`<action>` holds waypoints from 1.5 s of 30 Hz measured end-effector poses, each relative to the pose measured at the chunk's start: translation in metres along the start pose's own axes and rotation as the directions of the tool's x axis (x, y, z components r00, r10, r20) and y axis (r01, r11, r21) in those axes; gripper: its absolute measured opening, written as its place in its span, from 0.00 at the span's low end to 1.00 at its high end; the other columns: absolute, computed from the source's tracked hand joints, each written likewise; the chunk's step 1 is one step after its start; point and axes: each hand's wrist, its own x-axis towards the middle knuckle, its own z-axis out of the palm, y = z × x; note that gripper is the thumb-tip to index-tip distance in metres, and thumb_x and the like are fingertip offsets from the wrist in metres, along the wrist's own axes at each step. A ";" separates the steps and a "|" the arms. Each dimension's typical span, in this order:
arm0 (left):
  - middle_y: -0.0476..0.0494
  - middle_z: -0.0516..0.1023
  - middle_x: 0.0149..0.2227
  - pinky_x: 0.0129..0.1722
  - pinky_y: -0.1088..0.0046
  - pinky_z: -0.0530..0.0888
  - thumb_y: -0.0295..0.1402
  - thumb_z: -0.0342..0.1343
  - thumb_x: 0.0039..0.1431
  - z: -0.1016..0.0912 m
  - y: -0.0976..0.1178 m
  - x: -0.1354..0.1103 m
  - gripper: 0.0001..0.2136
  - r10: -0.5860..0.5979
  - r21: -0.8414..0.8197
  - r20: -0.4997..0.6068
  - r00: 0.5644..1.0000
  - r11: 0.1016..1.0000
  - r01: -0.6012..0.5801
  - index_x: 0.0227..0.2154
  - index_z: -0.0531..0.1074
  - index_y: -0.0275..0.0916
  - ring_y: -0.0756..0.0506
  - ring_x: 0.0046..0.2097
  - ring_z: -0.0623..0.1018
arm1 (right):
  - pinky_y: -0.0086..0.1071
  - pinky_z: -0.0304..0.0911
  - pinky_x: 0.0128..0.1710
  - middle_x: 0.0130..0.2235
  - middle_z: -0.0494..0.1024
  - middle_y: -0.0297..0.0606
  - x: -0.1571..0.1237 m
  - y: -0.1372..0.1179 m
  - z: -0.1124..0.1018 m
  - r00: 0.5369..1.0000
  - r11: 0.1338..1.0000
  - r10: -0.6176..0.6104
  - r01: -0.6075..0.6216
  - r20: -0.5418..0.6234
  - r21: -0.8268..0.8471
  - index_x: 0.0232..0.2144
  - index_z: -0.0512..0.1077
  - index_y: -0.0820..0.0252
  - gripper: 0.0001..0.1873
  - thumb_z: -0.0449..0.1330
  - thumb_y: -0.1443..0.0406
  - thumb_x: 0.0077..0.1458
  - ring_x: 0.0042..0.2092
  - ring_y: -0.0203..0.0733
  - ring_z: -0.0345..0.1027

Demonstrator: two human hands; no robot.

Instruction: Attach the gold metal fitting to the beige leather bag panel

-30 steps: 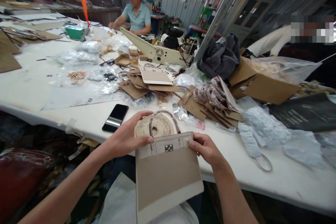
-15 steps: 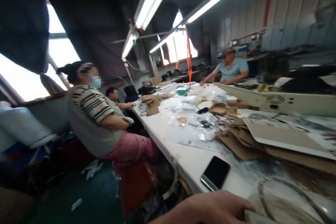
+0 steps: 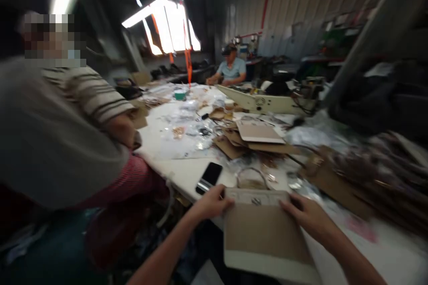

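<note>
In front of me is a flat beige bag panel [image 3: 261, 227] with a white border and a small dark emblem near its top edge. My left hand [image 3: 212, 202] pinches its upper left corner between thumb and fingers. At the upper right corner my right hand [image 3: 306, 211] grips it the same way. A curved handle [image 3: 252, 173] shows just behind the top edge; I cannot tell whether it is joined to the panel. Near my left hand a dark phone [image 3: 209, 177] lies at the table edge.
Brown pieces with a similar beige panel [image 3: 259, 131] on top lie across the white table [image 3: 167, 156]. Plastic bags of small metal parts [image 3: 179, 132] are beyond the phone. A person in a striped top [image 3: 96, 98] sits close on the left; another person [image 3: 230, 69] sits at the far end.
My view has swung right and down. Both hands now show, holding the beige panel; before, one hand showed at the bottom edge. The person on the left appears much nearer.
</note>
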 end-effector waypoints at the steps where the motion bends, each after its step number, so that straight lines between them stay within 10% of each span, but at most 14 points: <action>1: 0.41 0.78 0.37 0.42 0.61 0.73 0.52 0.60 0.57 -0.003 -0.001 0.001 0.16 0.025 -0.009 0.024 0.999 1.000 -0.025 0.35 0.73 0.44 0.39 0.40 0.76 | 0.42 0.72 0.37 0.37 0.84 0.41 -0.014 0.007 -0.018 0.995 0.998 0.065 -0.063 0.082 -0.031 0.35 0.81 0.54 0.18 0.62 0.49 0.67 0.38 0.51 0.77; 4: 0.42 0.78 0.39 0.40 0.65 0.73 0.50 0.56 0.63 -0.001 -0.011 0.010 0.16 0.039 -0.077 0.084 0.996 0.997 -0.032 0.37 0.72 0.41 0.40 0.41 0.77 | 0.41 0.66 0.37 0.33 0.82 0.40 -0.028 0.006 -0.043 0.960 0.983 0.178 -0.164 0.217 -0.081 0.32 0.80 0.57 0.19 0.59 0.50 0.63 0.37 0.52 0.76; 9: 0.47 0.79 0.37 0.28 0.69 0.70 0.51 0.57 0.65 0.005 -0.015 0.007 0.17 -0.029 -0.157 0.176 0.984 0.986 0.057 0.40 0.72 0.41 0.46 0.29 0.77 | 0.38 0.67 0.46 0.43 0.79 0.42 -0.016 -0.005 -0.036 0.977 0.967 0.179 -0.153 0.117 -0.205 0.36 0.81 0.56 0.15 0.62 0.53 0.65 0.43 0.48 0.75; 18: 0.45 0.82 0.36 0.40 0.67 0.72 0.46 0.57 0.63 0.010 -0.006 0.011 0.13 -0.027 -0.035 -0.085 0.996 0.999 0.025 0.37 0.75 0.41 0.41 0.38 0.79 | 0.40 0.66 0.52 0.48 0.79 0.43 -0.012 0.009 -0.023 0.990 0.968 0.096 -0.068 0.106 -0.242 0.43 0.83 0.55 0.13 0.61 0.56 0.70 0.50 0.50 0.73; 23: 0.44 0.83 0.46 0.46 0.65 0.74 0.44 0.57 0.66 0.019 -0.003 0.004 0.17 -0.035 -0.105 -0.098 0.995 0.994 0.025 0.52 0.74 0.43 0.40 0.46 0.81 | 0.37 0.65 0.49 0.44 0.78 0.40 -0.010 0.010 -0.024 0.986 0.987 0.089 -0.068 0.143 -0.148 0.46 0.83 0.55 0.13 0.60 0.58 0.70 0.47 0.48 0.73; 45: 0.46 0.81 0.40 0.32 0.70 0.74 0.53 0.59 0.67 0.036 -0.014 0.003 0.19 -0.021 -0.317 -0.108 0.994 0.948 -0.014 0.46 0.73 0.41 0.43 0.34 0.81 | 0.43 0.66 0.62 0.57 0.80 0.49 -0.032 0.003 -0.020 0.994 0.995 0.096 -0.094 0.058 -0.035 0.56 0.81 0.58 0.17 0.58 0.62 0.70 0.59 0.52 0.73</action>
